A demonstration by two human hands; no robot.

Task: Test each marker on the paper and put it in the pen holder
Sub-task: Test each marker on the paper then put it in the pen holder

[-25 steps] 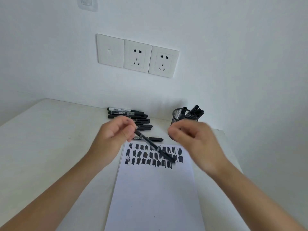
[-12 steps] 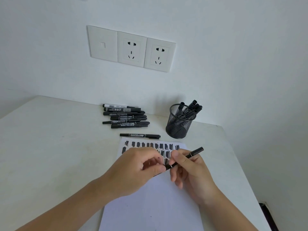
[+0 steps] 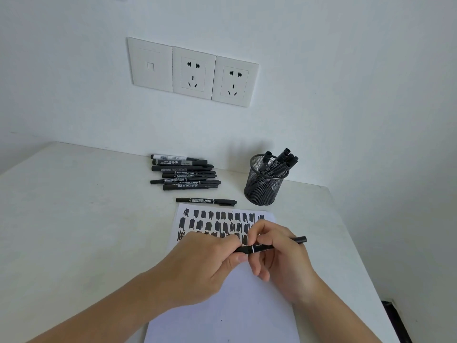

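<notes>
A white table [image 3: 74, 219] bore a white paper sheet [image 3: 222, 305] with black scribbles, a heap of black markers [image 3: 184, 175], one separate black marker [image 3: 205, 201], and a black wire-mesh pen holder [image 3: 263, 191].

Dull black against smooth white

The pen holder [image 3: 263, 189] at centre right is black wire mesh, see-through and matt. The piled markers [image 3: 184, 175] at centre have black plastic barrels with a faint sheen and printed labels, and the marker [image 3: 262, 247] at lower centre looks alike. The paper [image 3: 222, 305] is a smooth white sheet with dense black ink patches along its top. The table [image 3: 74, 219] is smooth, matt off-white, and the socket plates [image 3: 193, 70] at upper centre are smooth white plastic
</notes>
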